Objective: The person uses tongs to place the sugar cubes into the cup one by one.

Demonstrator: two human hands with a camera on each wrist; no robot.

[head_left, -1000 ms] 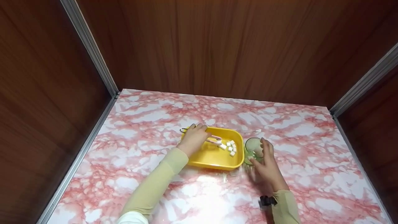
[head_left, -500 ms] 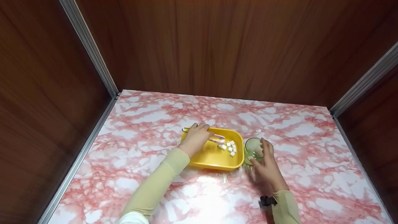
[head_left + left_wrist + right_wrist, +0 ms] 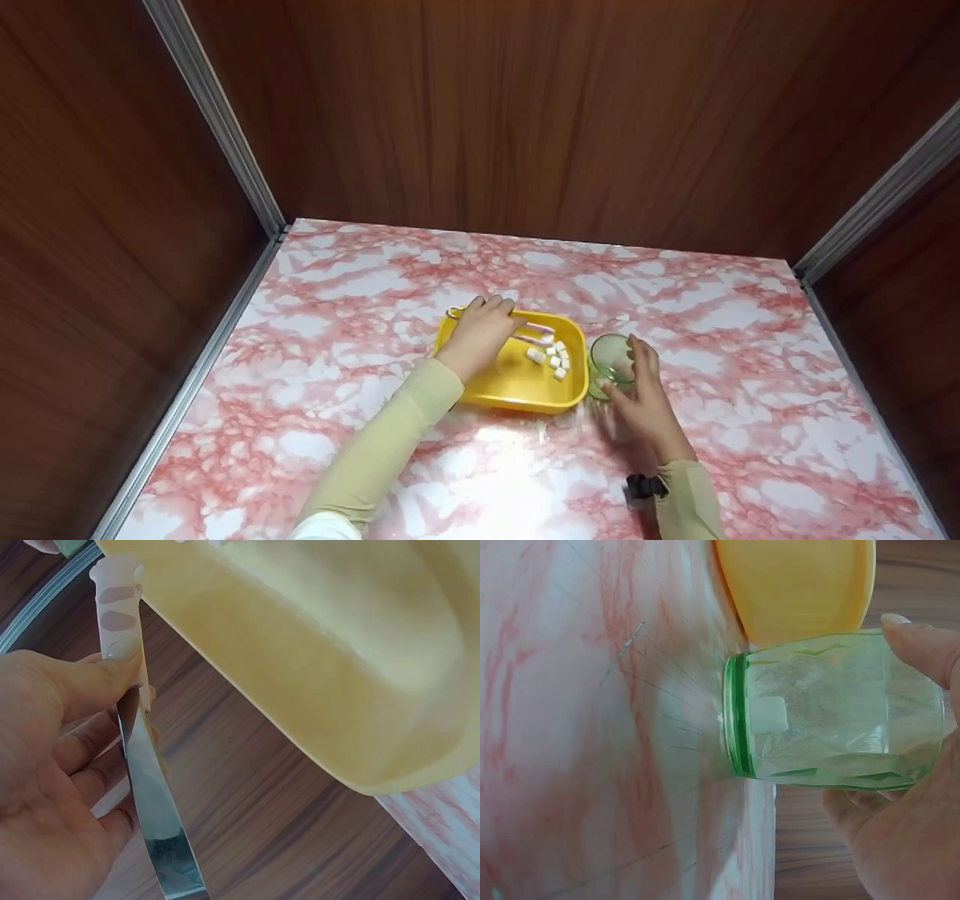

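Note:
A pair of metal tongs (image 3: 166,802) with pink-and-white tips is pinched between the thumb and fingers of my left hand (image 3: 482,337), above the yellow plastic tub (image 3: 517,384). The tong tips (image 3: 549,339) point right, close to several white cubes (image 3: 560,361) grouped on the tub's right side. My right hand (image 3: 651,409) grips a clear green glass (image 3: 825,712) from its right side, thumb and fingers round its upper part. The glass stands upright on the table beside the tub. In the right wrist view one white cube (image 3: 769,715) lies at the glass bottom.
The table top (image 3: 360,322) has a red-and-white marbled pattern. Dark wood panels (image 3: 495,120) with metal corner rails (image 3: 217,112) enclose it at the back and both sides. A black strap (image 3: 645,486) sits at the right wrist.
My left hand and the tongs have shifted slightly right, the tips leaving the cubes at the left and reaching the upper part of the group. The right hand and glass stay still.

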